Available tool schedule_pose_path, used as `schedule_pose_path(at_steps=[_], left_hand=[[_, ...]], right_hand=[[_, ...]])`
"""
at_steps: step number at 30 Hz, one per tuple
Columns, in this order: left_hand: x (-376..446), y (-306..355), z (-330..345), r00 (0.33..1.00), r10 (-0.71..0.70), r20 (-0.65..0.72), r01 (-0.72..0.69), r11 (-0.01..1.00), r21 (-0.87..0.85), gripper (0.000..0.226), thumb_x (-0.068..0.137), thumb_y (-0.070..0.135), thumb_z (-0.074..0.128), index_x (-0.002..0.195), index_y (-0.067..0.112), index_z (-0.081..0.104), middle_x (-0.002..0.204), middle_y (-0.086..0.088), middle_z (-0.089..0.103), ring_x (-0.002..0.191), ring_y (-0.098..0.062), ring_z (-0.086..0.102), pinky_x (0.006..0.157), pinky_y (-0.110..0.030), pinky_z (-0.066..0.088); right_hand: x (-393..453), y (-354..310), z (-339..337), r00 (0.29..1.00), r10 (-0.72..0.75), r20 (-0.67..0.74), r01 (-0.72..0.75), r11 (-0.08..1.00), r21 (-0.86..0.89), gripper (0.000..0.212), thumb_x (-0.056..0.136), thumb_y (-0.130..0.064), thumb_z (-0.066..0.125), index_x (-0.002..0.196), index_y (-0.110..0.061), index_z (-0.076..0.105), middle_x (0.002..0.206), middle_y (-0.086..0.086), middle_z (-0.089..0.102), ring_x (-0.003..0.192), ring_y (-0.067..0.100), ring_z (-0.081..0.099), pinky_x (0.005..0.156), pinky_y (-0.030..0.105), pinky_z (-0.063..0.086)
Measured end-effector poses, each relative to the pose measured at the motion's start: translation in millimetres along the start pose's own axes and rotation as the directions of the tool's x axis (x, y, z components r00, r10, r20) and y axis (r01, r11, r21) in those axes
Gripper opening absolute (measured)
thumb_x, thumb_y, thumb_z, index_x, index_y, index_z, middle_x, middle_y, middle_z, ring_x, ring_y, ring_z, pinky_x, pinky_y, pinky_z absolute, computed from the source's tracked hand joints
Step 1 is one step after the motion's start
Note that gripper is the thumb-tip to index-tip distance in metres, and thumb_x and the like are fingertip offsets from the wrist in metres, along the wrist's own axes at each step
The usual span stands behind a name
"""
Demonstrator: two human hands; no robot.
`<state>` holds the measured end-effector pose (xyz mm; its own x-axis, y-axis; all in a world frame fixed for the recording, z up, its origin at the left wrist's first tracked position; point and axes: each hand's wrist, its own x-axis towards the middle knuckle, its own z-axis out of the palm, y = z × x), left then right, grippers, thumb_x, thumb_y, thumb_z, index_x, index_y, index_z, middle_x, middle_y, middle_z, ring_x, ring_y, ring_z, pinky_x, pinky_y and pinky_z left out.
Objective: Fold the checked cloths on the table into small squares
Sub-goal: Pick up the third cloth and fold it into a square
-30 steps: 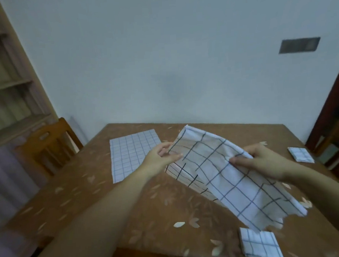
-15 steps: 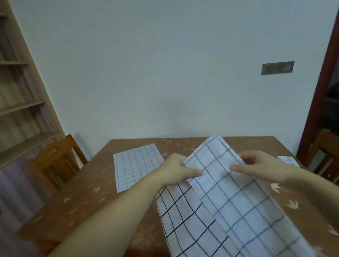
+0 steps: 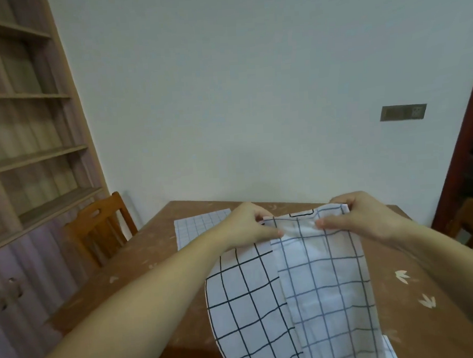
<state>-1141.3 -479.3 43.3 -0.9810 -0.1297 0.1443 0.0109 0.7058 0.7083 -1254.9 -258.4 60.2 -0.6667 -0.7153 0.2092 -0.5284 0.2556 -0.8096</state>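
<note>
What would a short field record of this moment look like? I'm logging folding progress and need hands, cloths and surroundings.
left hand: pinches the top edge of the held cloth
right hand: pinches the same top edge, further right
held cloth: white with dark checks, lifted at the top and hanging down toward the camera, one layer lapped over the other
flat cloth: lies spread on the table behind the left hand
table: brown wood
chair: at the table's left side

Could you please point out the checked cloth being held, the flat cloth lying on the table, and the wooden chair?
held checked cloth [image 3: 305, 285]: head view, on its hanging middle.
flat cloth [image 3: 197, 228]: head view, on its visible middle.
wooden chair [image 3: 100, 228]: head view, on its backrest.
</note>
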Motion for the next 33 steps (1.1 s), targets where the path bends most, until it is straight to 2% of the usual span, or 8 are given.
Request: schedule_pose_path(at_steps=[4, 9, 12, 18, 22, 25, 29, 33], left_hand=[[-7.4, 6.8, -15.8, 1.000, 0.012, -0.007, -0.011, 0.999, 0.034, 0.020, 0.083, 0.026, 0.075, 0.078, 0.007, 0.071, 0.069, 0.003, 0.059, 0.064, -0.007, 0.051, 0.062, -0.023, 0.039], [-15.2, 10.9, -26.2, 0.999, 0.048, -0.019, -0.049, 0.998, -0.035, 0.022, 0.083, 0.024, 0.075, 0.103, 0.017, 0.072, 0.095, -0.001, 0.072, 0.081, -0.014, 0.064, 0.080, -0.025, 0.050], [-18.9, 16.2, -27.4, 0.989, 0.109, -0.102, -0.123, 0.982, -0.143, 0.017, 0.084, 0.017, 0.074, 0.098, 0.027, 0.072, 0.073, 0.000, 0.066, 0.065, -0.012, 0.054, 0.065, -0.021, 0.044], [-26.2, 15.9, -44.5, 0.987, 0.119, -0.104, -0.137, 0.973, -0.186, 0.021, 0.085, 0.016, 0.073, 0.100, 0.031, 0.073, 0.053, 0.016, 0.050, 0.055, -0.005, 0.044, 0.063, -0.012, 0.038], [-32.4, 12.0, -51.8, 0.991, 0.113, -0.066, -0.125, 0.964, -0.236, 0.022, 0.085, 0.016, 0.074, 0.099, 0.033, 0.072, 0.060, 0.007, 0.051, 0.060, -0.011, 0.044, 0.068, -0.018, 0.041], [-35.8, 9.3, -56.4, 0.993, 0.103, -0.061, -0.116, 0.954, -0.276, 0.017, 0.085, 0.014, 0.073, 0.095, 0.028, 0.074, 0.066, -0.002, 0.052, 0.064, -0.012, 0.045, 0.070, -0.021, 0.040], [-40.8, 5.6, -63.1, 0.995, 0.092, -0.025, -0.095, 0.955, -0.281, 0.015, 0.085, 0.012, 0.073, 0.087, 0.026, 0.074, 0.081, -0.008, 0.064, 0.074, -0.013, 0.055, 0.075, -0.028, 0.043], [-44.0, 4.3, -64.4, 0.996, 0.087, 0.032, -0.078, 0.975, -0.208, 0.016, 0.084, 0.015, 0.075, 0.081, 0.030, 0.076, 0.100, -0.015, 0.074, 0.083, -0.009, 0.061, 0.093, -0.038, 0.052]], right_hand=[[-2.0, -18.2, -3.6, 0.997, -0.062, -0.036, 0.061, 0.997, -0.035, 0.015, 0.078, -0.013, 0.081, 0.070, -0.011, 0.068, 0.058, -0.006, 0.058, 0.053, 0.004, 0.050, 0.052, 0.010, 0.037], [-5.9, -38.4, -3.4, 0.993, -0.112, -0.041, 0.106, 0.988, -0.112, 0.004, 0.085, -0.018, 0.075, 0.089, -0.019, 0.074, 0.068, 0.006, 0.072, 0.055, 0.009, 0.051, 0.058, 0.020, 0.040], [-6.4, -44.9, 0.4, 0.993, -0.110, -0.044, 0.103, 0.986, -0.129, 0.014, 0.086, -0.015, 0.074, 0.097, -0.022, 0.071, 0.063, 0.003, 0.068, 0.043, 0.008, 0.038, 0.045, 0.014, 0.034], [-9.8, -59.5, -2.3, 0.984, -0.174, 0.032, 0.177, 0.965, -0.192, 0.006, 0.082, -0.019, 0.078, 0.081, -0.023, 0.074, 0.086, -0.001, 0.076, 0.085, 0.011, 0.069, 0.079, 0.019, 0.047], [-12.0, -68.1, -1.5, 0.985, -0.157, 0.069, 0.168, 0.967, -0.190, 0.010, 0.081, -0.022, 0.078, 0.073, -0.016, 0.075, 0.082, 0.000, 0.076, 0.077, 0.006, 0.068, 0.076, 0.018, 0.047], [-14.1, -73.2, 0.1, 0.980, -0.137, 0.143, 0.165, 0.965, -0.204, 0.019, 0.079, -0.032, 0.078, 0.071, -0.015, 0.075, 0.076, 0.008, 0.072, 0.065, 0.016, 0.060, 0.072, 0.026, 0.047], [-15.0, -74.3, -4.2, 0.973, -0.015, 0.229, 0.087, 0.947, -0.308, 0.044, 0.075, -0.046, 0.078, 0.061, -0.007, 0.064, 0.055, 0.003, 0.043, 0.054, 0.013, 0.034, 0.059, 0.029, 0.029], [-9.7, -70.3, -7.3, 0.984, -0.026, 0.175, 0.078, 0.950, -0.301, 0.077, 0.051, -0.078, 0.076, 0.071, -0.004, 0.072, 0.078, 0.033, 0.060, 0.068, 0.018, 0.047, 0.070, 0.035, 0.036]])
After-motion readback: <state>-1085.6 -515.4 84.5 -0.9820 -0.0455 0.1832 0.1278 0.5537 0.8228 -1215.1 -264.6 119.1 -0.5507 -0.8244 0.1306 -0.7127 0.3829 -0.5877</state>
